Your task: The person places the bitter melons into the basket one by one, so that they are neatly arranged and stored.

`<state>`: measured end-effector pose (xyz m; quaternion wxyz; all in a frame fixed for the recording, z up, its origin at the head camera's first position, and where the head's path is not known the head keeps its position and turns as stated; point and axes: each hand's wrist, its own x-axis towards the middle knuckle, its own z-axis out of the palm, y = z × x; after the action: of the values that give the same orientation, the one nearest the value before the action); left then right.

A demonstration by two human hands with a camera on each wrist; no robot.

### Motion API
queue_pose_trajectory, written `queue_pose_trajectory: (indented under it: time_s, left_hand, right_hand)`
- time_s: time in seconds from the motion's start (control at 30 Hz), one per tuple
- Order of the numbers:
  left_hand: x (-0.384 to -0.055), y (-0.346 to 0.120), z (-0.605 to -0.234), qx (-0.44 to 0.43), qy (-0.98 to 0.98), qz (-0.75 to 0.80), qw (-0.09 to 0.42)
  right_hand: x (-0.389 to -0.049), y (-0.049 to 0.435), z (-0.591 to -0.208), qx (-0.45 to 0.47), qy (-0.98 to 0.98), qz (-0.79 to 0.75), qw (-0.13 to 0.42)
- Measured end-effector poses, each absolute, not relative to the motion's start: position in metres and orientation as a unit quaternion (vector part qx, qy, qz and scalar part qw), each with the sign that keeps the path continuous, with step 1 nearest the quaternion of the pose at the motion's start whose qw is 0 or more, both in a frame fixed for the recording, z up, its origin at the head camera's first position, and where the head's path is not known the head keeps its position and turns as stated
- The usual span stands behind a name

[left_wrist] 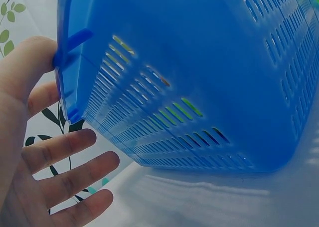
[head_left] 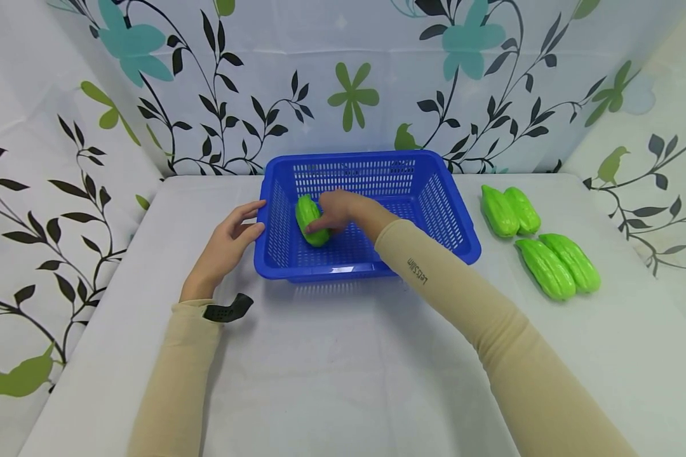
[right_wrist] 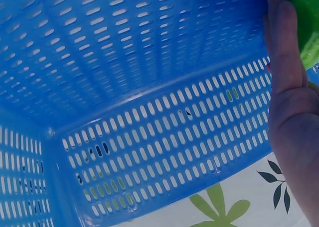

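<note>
A blue plastic basket (head_left: 336, 270) stands on the white-covered table. Inside it, toward the left end, lies one glossy green ridged pepper (head_left: 308, 212). My right hand (head_left: 339, 209) reaches into the basket and holds this pepper by its right side, thumb across it. The right wrist view shows only part of the pepper (right_wrist: 308, 32) beyond the fingers. At the basket's left rim, my left hand (head_left: 228, 244) touches the edge with thumb and index finger. Its other fingers (left_wrist: 82, 174) stretch loosely beside the slotted wall, apart from it.
Right of the basket, several more green peppers (head_left: 557, 266) lie on the table in two pairs. A curtain (head_left: 320, 57) printed with leaves and flowers hangs close behind the basket. A black band (head_left: 228, 309) sits at my left wrist.
</note>
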<state>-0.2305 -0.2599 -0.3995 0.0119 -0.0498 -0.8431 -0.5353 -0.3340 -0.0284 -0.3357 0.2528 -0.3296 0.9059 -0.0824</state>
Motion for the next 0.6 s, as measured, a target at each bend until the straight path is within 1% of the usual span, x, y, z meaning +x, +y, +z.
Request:
queue_pose_trajectory:
  time_s: [0.13,0.6]
  left_hand:
    - [-0.2317,-0.2603,-0.3995,-0.048,-0.841,-0.538,0.01]
    - [-0.2335,-0.2603,-0.401,-0.05,-0.838,-0.544,0.012]
  right_hand:
    - [-0.3349,-0.0295,-0.3349,-0.343,0.902,-0.078,0.251]
    - [-0.3376,-0.0318,-0.336,-0.354,0.886,-0.117,0.275]
